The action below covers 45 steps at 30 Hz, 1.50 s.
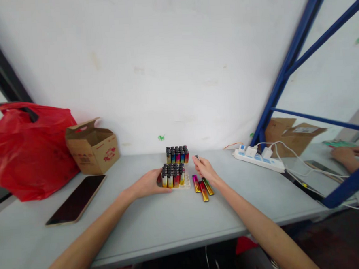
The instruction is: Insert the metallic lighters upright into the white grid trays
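Upright lighters with black tops point(173, 175) stand in rows in a white tray point(187, 183), whose right-hand slots show bare. My left hand point(150, 182) grips the tray's left side, thumb along the front. Right of the tray, my right hand point(205, 168) is closed on a lighter point(197, 156); only its dark top end sticks out above the fingers. Below that hand a few shiny lighters lie loose on the table: a pink-and-gold one point(196, 183), a red-and-gold one point(204, 192) and a green-and-gold one point(208, 186). Behind the tray stands another block of upright coloured lighters point(177, 155).
On the left are a phone point(77, 200), an open cardboard box point(96, 156) and a red plastic bag point(35, 155). A power strip point(258, 161) with plugs and cables lies at right, beside a blue metal frame point(281, 87). Beyond it, another person's hands point(346, 155) show.
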Motion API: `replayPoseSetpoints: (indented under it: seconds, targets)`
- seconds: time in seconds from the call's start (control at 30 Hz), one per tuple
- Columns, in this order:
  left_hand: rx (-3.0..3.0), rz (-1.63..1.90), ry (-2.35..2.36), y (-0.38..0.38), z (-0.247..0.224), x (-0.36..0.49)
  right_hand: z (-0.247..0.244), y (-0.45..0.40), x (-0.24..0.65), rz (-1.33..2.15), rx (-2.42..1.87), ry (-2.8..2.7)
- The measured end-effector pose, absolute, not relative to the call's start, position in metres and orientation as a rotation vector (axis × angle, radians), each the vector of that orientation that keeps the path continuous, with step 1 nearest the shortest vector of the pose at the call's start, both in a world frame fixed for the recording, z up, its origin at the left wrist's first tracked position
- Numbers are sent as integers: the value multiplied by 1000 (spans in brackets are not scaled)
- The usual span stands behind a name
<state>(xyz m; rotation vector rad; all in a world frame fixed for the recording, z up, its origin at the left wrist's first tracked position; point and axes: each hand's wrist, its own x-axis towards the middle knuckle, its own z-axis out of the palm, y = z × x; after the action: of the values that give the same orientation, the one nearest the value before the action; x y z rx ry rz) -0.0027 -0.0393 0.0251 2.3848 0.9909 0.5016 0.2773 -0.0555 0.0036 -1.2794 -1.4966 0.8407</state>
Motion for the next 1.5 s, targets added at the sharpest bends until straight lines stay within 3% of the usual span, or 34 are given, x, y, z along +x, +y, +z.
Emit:
replayPoseSetpoints:
  seconds: [0.4,0.63,1.0,1.13,1.37,1.5]
  targets:
    - [2404,524,1030,-38,23,-1,4,-67,264,407,-1364,-1555]
    - [2366,537,940,-39,24,-2,17,-86,273,475,-1217,-1821]
    - [2380,516,957,-38,23,-3,17,-94,267,278,-1053,-2173]
    - [2423,508,998,-37,22,-2,17,-96,272,198,-1177,-2248]
    - [2372,546,981,-34,18,-3,8,-95,264,381,-1182,-2166]
    - [2376,562,994,-34,16,-3,6,-93,258,175,-1284,-2341]
